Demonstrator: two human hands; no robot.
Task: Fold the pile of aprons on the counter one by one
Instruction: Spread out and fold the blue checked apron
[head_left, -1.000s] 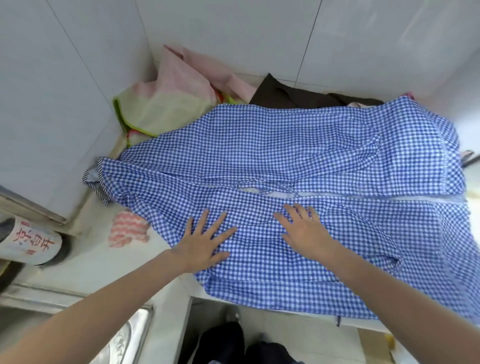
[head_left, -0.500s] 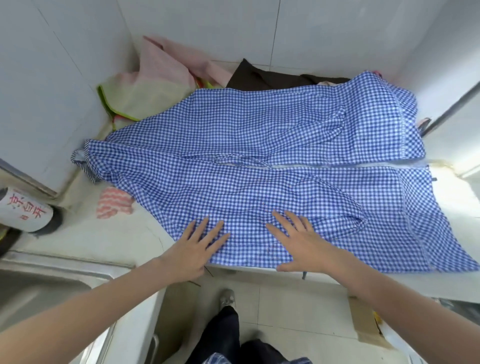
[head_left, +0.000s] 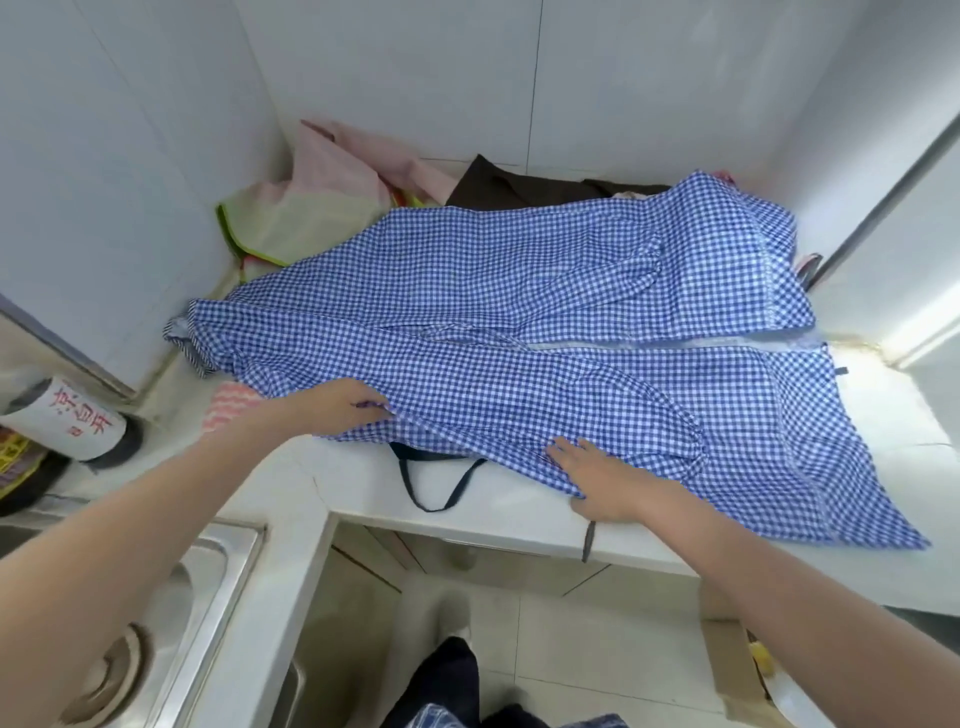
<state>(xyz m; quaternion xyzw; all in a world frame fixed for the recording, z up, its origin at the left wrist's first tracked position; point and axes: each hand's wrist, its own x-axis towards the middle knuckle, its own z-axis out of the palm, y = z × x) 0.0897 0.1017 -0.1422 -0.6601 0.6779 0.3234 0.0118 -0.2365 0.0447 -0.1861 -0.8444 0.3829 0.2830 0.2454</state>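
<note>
A blue-and-white checked apron (head_left: 519, 322) lies spread across the white counter (head_left: 363, 499). My left hand (head_left: 337, 408) grips its near-left hem, fingers tucked into the cloth, lifting the edge a little. My right hand (head_left: 602, 480) lies on the near edge further right, fingers stretched over the fabric and thumb at the hem. A dark strap (head_left: 441, 480) loops out from under the raised hem. Behind the checked apron lie a pink and pale green apron (head_left: 311, 208) and a dark brown one (head_left: 519, 189), both partly hidden.
A steel sink (head_left: 171, 613) sits at the near left. A white bottle with red characters (head_left: 67, 426) lies beside it. A pink striped cloth (head_left: 228, 408) lies on the counter at left. White tiled walls close the back and sides. My legs stand below the counter edge.
Both hands slid from flat on the apron's middle to its near edge. My left hand went from pressing flat to gripping the hem, and a dark strap came into view beneath.
</note>
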